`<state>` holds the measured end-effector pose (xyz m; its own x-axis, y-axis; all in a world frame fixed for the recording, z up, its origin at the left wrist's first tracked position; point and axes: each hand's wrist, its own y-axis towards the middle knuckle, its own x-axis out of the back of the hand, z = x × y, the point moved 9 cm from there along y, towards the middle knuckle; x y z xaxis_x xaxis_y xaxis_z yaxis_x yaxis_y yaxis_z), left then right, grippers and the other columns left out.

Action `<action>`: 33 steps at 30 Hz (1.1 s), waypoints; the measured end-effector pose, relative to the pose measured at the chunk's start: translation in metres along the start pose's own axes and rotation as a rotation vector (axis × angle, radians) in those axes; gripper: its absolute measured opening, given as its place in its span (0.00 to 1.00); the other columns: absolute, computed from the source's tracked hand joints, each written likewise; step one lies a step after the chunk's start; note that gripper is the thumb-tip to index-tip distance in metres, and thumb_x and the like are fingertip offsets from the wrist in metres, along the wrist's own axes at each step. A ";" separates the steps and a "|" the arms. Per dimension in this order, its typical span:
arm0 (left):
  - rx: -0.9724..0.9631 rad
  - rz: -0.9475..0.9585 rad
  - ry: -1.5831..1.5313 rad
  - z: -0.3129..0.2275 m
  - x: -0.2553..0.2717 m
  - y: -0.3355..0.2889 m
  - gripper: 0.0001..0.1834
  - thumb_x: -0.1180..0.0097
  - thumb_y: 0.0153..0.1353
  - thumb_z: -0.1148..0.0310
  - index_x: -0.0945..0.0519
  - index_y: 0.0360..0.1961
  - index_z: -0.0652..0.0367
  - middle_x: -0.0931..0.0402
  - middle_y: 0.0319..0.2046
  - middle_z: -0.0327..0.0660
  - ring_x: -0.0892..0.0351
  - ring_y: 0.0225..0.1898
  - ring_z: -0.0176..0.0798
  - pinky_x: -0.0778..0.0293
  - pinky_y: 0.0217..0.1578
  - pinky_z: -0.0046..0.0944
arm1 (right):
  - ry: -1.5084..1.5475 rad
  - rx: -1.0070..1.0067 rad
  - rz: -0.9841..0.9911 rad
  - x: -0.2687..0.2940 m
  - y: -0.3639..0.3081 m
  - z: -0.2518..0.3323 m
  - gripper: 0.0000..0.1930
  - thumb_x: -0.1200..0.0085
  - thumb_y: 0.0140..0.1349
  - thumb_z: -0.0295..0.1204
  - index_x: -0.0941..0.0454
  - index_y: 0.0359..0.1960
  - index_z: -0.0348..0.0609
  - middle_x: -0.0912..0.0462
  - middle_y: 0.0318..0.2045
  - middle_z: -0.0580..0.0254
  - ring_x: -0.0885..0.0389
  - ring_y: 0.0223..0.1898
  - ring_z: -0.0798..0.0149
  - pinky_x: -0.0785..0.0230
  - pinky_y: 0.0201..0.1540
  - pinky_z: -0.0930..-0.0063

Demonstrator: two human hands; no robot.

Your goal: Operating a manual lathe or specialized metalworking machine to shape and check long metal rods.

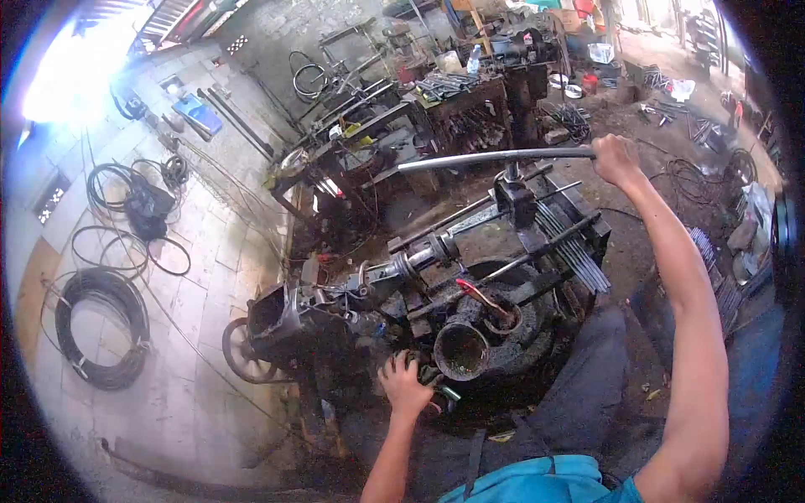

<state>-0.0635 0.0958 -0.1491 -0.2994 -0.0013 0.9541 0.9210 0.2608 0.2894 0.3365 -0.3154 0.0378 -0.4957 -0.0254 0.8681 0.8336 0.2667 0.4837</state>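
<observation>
My right hand (616, 159) is stretched out well ahead of me, its fingers (605, 147) wrapped fully round the far end of a long grey lever bar (495, 157). The bar runs leftward from my grip, nearly level, above a black clamp block (513, 204) on the greasy bending machine (436, 285). Just beside that block, on its right, a bundle of thin steel rods (579, 256) lies slanting down across the machine's frame.

My left hand (405, 384) is low and close to me, at the near edge of the machine, just left of a dark round pipe mouth (460, 350). Its fingers (401, 362) are curled down over a dark part there with something green next to it; I cannot tell exactly what that piece is, but the grip is closed, not slack.

Off to the left, coils of black cable (102, 323) lie on the pale tiled floor (201, 277).
</observation>
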 end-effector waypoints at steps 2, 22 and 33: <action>-0.020 0.012 0.005 -0.001 -0.001 0.000 0.30 0.31 0.42 0.51 0.20 0.46 0.54 0.31 0.59 0.41 0.37 0.61 0.57 0.45 0.61 0.65 | 0.027 -0.026 -0.022 -0.006 -0.004 -0.018 0.11 0.48 0.60 0.35 0.18 0.28 0.43 0.17 0.27 0.44 0.16 0.34 0.43 0.24 0.40 0.50; -0.160 -0.489 -0.378 -0.008 0.119 0.133 0.23 0.46 0.54 0.77 0.28 0.53 0.65 0.29 0.58 0.52 0.37 0.64 0.58 0.43 0.65 0.53 | 0.026 -0.010 -0.157 -0.055 0.015 -0.078 0.09 0.49 0.60 0.28 0.20 0.41 0.48 0.16 0.30 0.47 0.17 0.36 0.43 0.25 0.39 0.50; -0.293 -0.405 -0.566 -0.129 0.104 0.346 0.20 0.45 0.61 0.69 0.26 0.54 0.65 0.25 0.52 0.53 0.28 0.56 0.54 0.36 0.59 0.46 | -0.051 -0.062 -0.361 -0.058 0.015 -0.133 0.13 0.51 0.67 0.42 0.20 0.34 0.47 0.18 0.25 0.46 0.17 0.31 0.44 0.25 0.34 0.50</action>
<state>0.2562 0.0614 0.0607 -0.6380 0.4745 0.6065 0.7167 0.0778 0.6930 0.4101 -0.4383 0.0090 -0.7710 -0.0592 0.6341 0.6148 0.1906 0.7653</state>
